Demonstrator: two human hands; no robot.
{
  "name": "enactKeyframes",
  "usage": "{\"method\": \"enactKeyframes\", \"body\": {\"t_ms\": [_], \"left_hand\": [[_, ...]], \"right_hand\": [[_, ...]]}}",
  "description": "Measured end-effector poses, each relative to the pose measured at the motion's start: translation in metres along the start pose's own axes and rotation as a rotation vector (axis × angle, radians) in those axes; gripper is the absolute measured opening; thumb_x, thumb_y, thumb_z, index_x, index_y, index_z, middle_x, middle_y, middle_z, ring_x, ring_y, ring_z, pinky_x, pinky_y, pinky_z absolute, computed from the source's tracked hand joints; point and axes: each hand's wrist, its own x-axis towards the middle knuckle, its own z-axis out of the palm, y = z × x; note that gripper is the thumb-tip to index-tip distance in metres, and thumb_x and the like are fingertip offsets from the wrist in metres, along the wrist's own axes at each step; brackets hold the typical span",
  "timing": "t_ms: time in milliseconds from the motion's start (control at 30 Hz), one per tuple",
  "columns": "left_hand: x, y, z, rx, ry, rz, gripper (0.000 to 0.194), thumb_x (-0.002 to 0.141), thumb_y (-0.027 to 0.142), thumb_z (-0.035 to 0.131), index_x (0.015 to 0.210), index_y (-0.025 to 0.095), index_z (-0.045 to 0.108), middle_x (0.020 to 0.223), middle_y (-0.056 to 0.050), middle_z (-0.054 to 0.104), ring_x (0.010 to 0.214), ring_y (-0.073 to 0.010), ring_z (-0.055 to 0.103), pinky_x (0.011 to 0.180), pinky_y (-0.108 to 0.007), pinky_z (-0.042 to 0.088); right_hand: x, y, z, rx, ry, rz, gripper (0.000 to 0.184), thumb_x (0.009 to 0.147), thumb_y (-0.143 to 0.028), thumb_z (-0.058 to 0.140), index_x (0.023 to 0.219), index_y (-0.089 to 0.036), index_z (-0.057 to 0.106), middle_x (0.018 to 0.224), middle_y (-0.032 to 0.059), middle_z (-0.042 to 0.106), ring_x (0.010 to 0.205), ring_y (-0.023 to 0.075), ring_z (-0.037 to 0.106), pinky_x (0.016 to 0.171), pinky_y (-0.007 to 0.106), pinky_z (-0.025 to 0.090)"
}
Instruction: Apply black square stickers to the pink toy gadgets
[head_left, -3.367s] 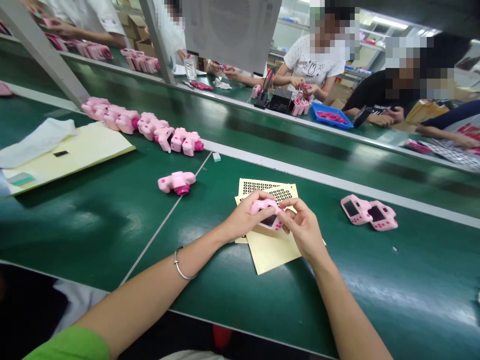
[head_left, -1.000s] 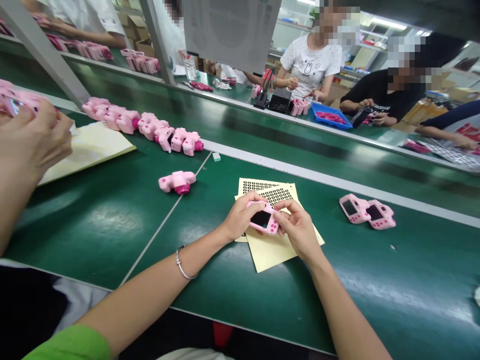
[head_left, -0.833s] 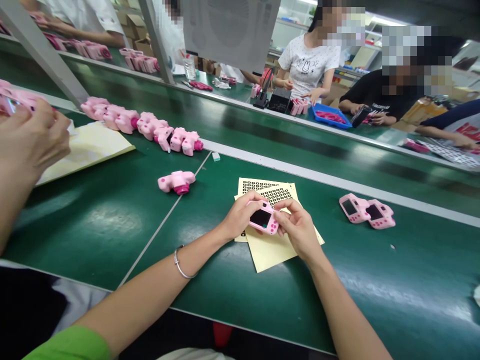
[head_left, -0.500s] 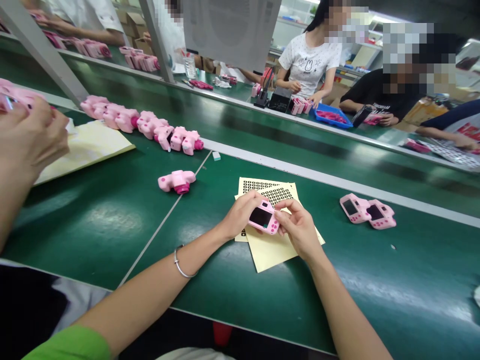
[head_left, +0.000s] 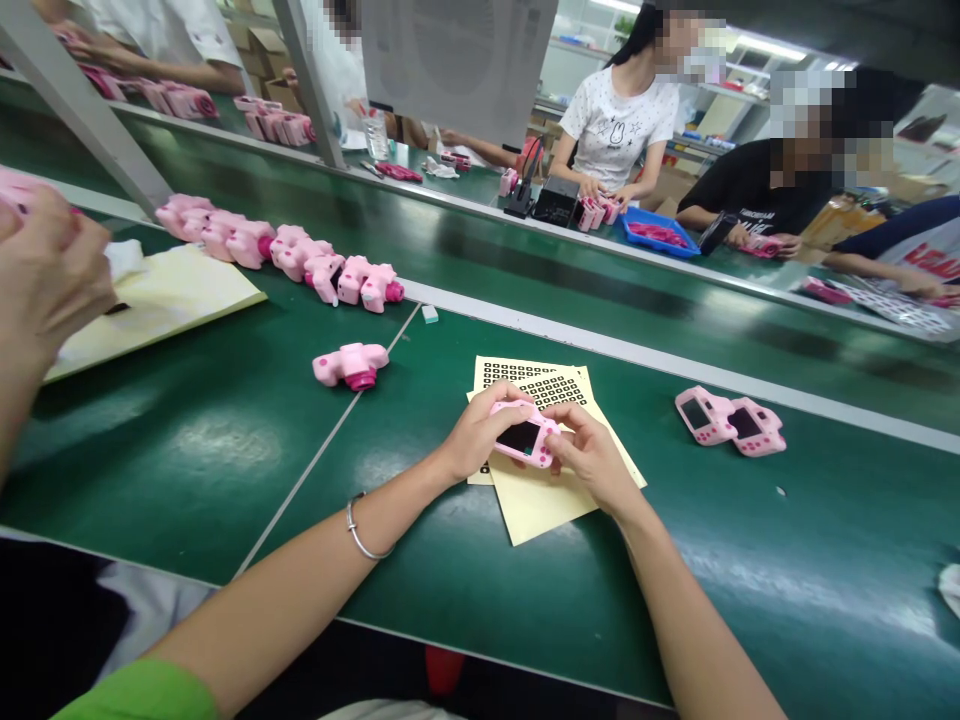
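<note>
You hold the small pink plastic toy camera (head_left: 523,441) over the yellow sticker sheet (head_left: 541,492) at near centre, left hand (head_left: 480,437) and right hand (head_left: 592,462) both closed on it; finger pressure risks smudging its dark screen.

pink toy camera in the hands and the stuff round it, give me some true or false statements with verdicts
1. Both hands, left hand and right hand, hold the pink plastic toy camera. True.
2. Its dark screen faces up. True.
3. The hands work over a blue plastic tray. False: yellow paper sheets lie beneath, on the green conveyor belt.
4. Two pink toy cameras lie screen up to the right. True.
5. The lone pink toy camera to the left is stacked on the sheets. False: it lies on the belt.
</note>
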Motion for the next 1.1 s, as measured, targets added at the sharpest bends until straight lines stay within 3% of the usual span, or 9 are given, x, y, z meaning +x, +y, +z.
{"method": "enactKeyframes", "body": {"t_ms": [133, 233, 367, 500, 633, 767, 967, 1033, 1100], "left_hand": [[0.000, 0.006, -0.002, 0.194, -0.116, 0.122, 0.025, 0.087, 0.032, 0.047, 0.107, 0.020, 0.056, 0.106, -0.004, 0.058, 0.098, -0.0162, 0.054, 0.088, -0.029, 0.043], [-0.002, 0.015, -0.006, 0.486, -0.098, 0.220, 0.035, 0.087, 0.030, 0.047, 0.122, 0.026, 0.051, 0.127, -0.005, 0.052, 0.116, -0.0206, 0.049, 0.099, -0.035, 0.041], [-0.007, 0.030, -0.026, 0.996, 0.427, 0.295, 0.034, 0.086, 0.030, 0.050, 0.119, 0.023, 0.056, 0.129, -0.011, 0.050, 0.126, -0.0311, 0.037, 0.109, -0.052, 0.030], [-0.017, 0.031, -0.069, 1.222, 0.761, 0.122, 0.042, 0.083, 0.040, 0.054, 0.121, 0.020, 0.053, 0.137, -0.018, 0.035, 0.131, -0.0466, 0.021, 0.102, -0.073, 0.018], [-0.030, 0.022, -0.107, 1.198, 0.714, -0.089, 0.054, 0.079, 0.049, 0.058, 0.125, 0.023, 0.049, 0.135, -0.019, 0.032, 0.125, -0.0506, 0.024, 0.090, -0.077, 0.026], [-0.030, 0.016, -0.120, 1.124, 0.677, -0.171, 0.056, 0.075, 0.048, 0.064, 0.124, 0.025, 0.049, 0.128, -0.017, 0.033, 0.120, -0.0421, 0.033, 0.093, -0.059, 0.041], [-0.020, 0.020, -0.111, 1.002, 0.573, 0.057, 0.031, 0.071, 0.037, 0.067, 0.096, 0.021, 0.056, 0.113, -0.009, 0.044, 0.114, -0.0265, 0.045, 0.103, -0.044, 0.042], [-0.018, 0.026, -0.098, 0.864, 0.397, 0.214, 0.035, 0.069, 0.032, 0.068, 0.099, 0.020, 0.054, 0.116, -0.007, 0.045, 0.117, -0.0226, 0.046, 0.106, -0.040, 0.041], [-0.017, 0.034, -0.080, 0.719, 0.149, 0.308, 0.048, 0.065, 0.027, 0.071, 0.108, 0.022, 0.051, 0.124, -0.007, 0.042, 0.126, -0.0222, 0.041, 0.111, -0.038, 0.038]], "right_hand": [[0.002, -0.002, -0.013, -0.073, 0.010, -0.011, 0.044, 0.071, -0.043, 0.076, 0.102, -0.017, 0.058, 0.069, -0.0004, 0.064, 0.054, 0.0099, 0.057, 0.054, 0.024, 0.050], [0.004, -0.001, -0.033, -0.198, 0.212, -0.061, 0.047, 0.072, -0.047, 0.074, 0.103, -0.015, 0.059, 0.071, 0.0026, 0.067, 0.060, 0.0131, 0.062, 0.062, 0.027, 0.051], [0.002, 0.010, -0.073, -0.576, 0.767, -0.093, 0.044, 0.077, -0.050, 0.065, 0.100, -0.014, 0.058, 0.069, 0.0039, 0.065, 0.062, 0.0171, 0.062, 0.069, 0.031, 0.049], [-0.003, 0.021, -0.111, -0.859, 0.986, -0.037, 0.041, 0.078, -0.044, 0.061, 0.101, -0.011, 0.060, 0.075, 0.0096, 0.065, 0.073, 0.0225, 0.062, 0.078, 0.036, 0.046], [-0.010, 0.025, -0.131, -1.006, 1.105, 0.084, 0.039, 0.076, -0.038, 0.060, 0.103, -0.009, 0.061, 0.089, 0.0164, 0.066, 0.086, 0.0293, 0.060, 0.083, 0.042, 0.044], [-0.017, 0.022, -0.136, -1.077, 1.127, 0.159, 0.038, 0.076, -0.032, 0.060, 0.105, -0.008, 0.060, 0.101, 0.0202, 0.062, 0.095, 0.0323, 0.057, 0.085, 0.045, 0.043], [-0.015, 0.009, -0.110, -1.101, 1.220, 0.071, 0.052, 0.078, -0.038, 0.061, 0.122, -0.011, 0.054, 0.123, 0.0240, 0.047, 0.096, 0.0320, 0.055, 0.075, 0.042, 0.044], [-0.008, 0.006, -0.085, -0.927, 1.077, -0.061, 0.041, 0.082, -0.041, 0.056, 0.113, -0.015, 0.058, 0.110, 0.0174, 0.055, 0.082, 0.0235, 0.056, 0.071, 0.038, 0.045], [-0.001, 0.005, -0.056, -0.577, 0.738, -0.134, 0.036, 0.086, -0.046, 0.053, 0.106, -0.017, 0.059, 0.093, 0.0101, 0.059, 0.066, 0.0159, 0.053, 0.062, 0.031, 0.045]]}}
